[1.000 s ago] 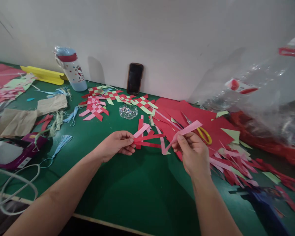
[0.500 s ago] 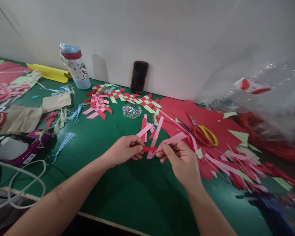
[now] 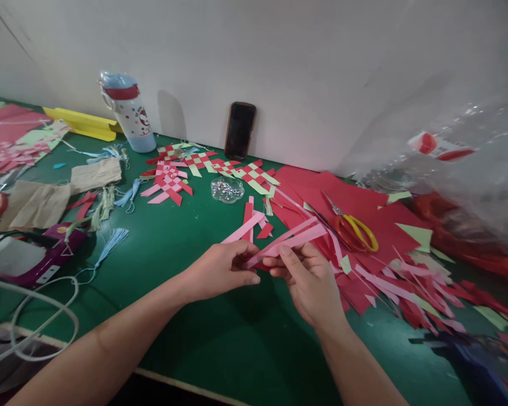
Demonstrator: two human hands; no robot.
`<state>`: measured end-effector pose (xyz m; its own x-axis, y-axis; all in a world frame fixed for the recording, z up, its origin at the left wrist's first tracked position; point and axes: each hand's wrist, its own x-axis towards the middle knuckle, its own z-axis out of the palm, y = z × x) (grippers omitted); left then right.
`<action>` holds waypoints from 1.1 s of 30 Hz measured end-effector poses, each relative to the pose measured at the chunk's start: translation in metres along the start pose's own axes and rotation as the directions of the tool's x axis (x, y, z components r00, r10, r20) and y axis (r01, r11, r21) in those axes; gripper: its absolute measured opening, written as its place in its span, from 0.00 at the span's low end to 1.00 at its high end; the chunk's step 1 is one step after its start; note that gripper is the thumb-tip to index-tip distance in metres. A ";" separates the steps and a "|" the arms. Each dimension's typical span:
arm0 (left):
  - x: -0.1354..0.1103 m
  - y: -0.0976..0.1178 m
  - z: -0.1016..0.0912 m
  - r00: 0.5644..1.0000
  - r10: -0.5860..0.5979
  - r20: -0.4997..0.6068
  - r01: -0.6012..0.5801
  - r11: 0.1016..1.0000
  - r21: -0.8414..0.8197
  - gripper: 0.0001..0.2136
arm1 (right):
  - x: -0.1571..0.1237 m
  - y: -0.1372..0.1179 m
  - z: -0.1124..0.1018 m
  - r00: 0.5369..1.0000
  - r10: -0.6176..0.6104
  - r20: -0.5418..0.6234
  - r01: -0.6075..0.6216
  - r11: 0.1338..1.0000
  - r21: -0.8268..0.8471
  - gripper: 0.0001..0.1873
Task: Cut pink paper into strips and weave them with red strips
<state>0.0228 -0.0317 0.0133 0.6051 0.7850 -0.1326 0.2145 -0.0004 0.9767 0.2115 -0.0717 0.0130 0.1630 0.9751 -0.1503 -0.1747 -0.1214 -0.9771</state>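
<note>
My right hand (image 3: 311, 279) pinches pink paper strips (image 3: 298, 235) between thumb and fingers; their free ends point up and right. Beside it, my left hand (image 3: 224, 273) curls its fingers round the other end of the strips, its thumb lying a little apart below. A bit of red strip shows between the two hands, mostly hidden by the fingers. Just beyond my left hand lie a red strip (image 3: 248, 219) and another pink strip (image 3: 242, 228). Several woven paper fish (image 3: 169, 183) in red, pink and pale green lie farther back on the green table.
A clear dish of small beads (image 3: 227, 190) sits near a phone (image 3: 240, 131) leaning on the wall. Scissors (image 3: 352, 226) rest on red paper sheets (image 3: 322, 192) at right, near paper scraps (image 3: 406, 287). At left are a bottle (image 3: 131, 115), tassels (image 3: 110, 248) and a purple glue gun (image 3: 61, 256).
My hands have come closer together. The left thumb has shifted off the red strip, and the upright pink strip between my hands now slants right beside the other.
</note>
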 end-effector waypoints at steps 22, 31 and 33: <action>-0.005 0.017 -0.002 0.998 -0.021 0.059 0.027 0.995 -0.095 0.02 | -0.003 -0.011 0.006 0.989 0.147 0.008 -0.146 0.973 0.181 0.45; -0.001 0.006 0.002 0.998 -0.059 -0.013 0.053 0.964 -0.261 0.09 | -0.003 -0.010 0.008 0.995 0.027 -0.099 -0.011 0.988 0.157 0.45; 0.000 0.005 0.002 0.999 -0.050 -0.021 0.042 0.957 -0.288 0.08 | -0.003 -0.011 0.008 0.993 0.017 -0.115 0.002 0.987 0.159 0.44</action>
<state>0.0257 -0.0332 0.0176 0.5773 0.7969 -0.1779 0.0095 0.2113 0.9774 0.2050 -0.0714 0.0250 0.2709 0.9450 -0.1833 -0.3266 -0.0888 -0.9410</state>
